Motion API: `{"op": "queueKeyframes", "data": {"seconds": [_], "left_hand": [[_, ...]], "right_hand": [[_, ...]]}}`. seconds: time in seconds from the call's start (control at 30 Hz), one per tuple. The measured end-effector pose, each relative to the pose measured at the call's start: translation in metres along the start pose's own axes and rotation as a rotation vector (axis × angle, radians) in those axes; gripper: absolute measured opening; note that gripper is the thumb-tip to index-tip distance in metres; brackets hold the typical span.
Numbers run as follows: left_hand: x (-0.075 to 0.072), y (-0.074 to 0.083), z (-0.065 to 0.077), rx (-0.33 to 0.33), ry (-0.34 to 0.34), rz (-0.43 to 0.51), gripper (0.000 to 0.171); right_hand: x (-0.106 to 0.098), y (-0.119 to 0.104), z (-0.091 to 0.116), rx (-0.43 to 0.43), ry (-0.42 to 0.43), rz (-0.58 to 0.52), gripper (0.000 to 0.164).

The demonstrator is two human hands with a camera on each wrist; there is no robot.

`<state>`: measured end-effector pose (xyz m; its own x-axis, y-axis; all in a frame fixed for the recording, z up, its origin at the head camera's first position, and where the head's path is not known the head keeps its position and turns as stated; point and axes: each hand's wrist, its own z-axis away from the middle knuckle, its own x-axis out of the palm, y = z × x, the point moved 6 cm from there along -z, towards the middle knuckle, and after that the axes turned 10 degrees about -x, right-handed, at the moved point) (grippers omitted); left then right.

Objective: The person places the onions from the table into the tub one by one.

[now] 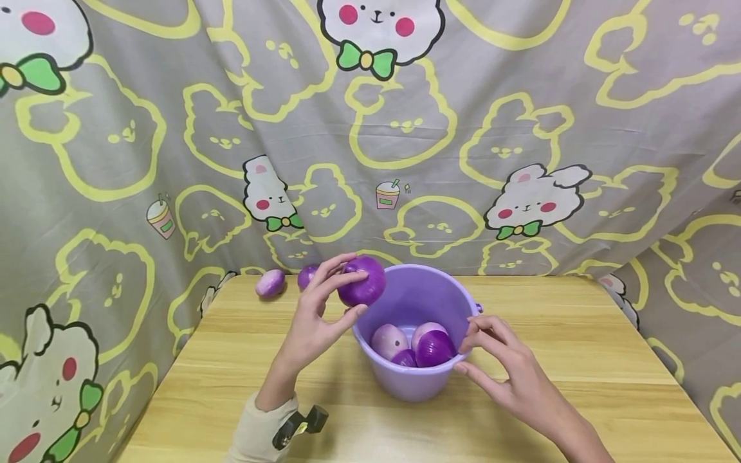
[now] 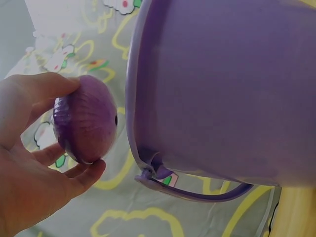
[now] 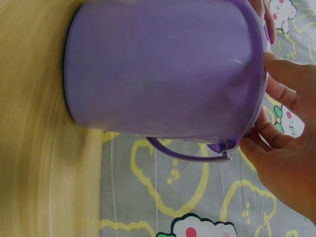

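My left hand (image 1: 318, 315) holds a purple onion (image 1: 363, 281) between thumb and fingers, just above the left part of the bucket's rim. The lilac bucket (image 1: 408, 382) stands upright on the table with several onions inside, among them a dark purple onion (image 1: 434, 348) and a paler onion (image 1: 389, 341). At the rim's right side, my right hand (image 1: 515, 366) grips the edge, the thumb outside. The left wrist view shows the held onion (image 2: 89, 121) beside the bucket wall (image 2: 222, 98), apart from it. In the right wrist view my fingers (image 3: 276, 136) lie over the rim.
A pale purple onion (image 1: 270, 283) lies at the table's back left. Close by, another onion (image 1: 307, 276) is partly hidden behind my left hand. The bucket's handle (image 3: 187, 157) hangs down its far side. A patterned curtain (image 1: 405, 161) borders the wooden table (image 1: 556, 308).
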<state>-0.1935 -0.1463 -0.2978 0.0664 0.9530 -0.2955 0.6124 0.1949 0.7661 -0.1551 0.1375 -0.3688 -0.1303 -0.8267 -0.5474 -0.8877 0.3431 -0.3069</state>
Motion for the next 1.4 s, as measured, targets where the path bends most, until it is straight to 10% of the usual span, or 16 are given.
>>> {"op": "queueKeyframes", "data": {"seconds": [1.0,1.4], "left_hand": [[0.012,-0.001,0.001,0.01,-0.029,-0.06,0.042],[0.02,-0.038,0.003,0.006,-0.067,-0.077,0.044]], "right_hand": [[0.0,0.002,0.001,0.014,-0.008,0.006,0.044],[0.0,0.001,0.001,0.014,-0.003,0.012,0.04]]}}
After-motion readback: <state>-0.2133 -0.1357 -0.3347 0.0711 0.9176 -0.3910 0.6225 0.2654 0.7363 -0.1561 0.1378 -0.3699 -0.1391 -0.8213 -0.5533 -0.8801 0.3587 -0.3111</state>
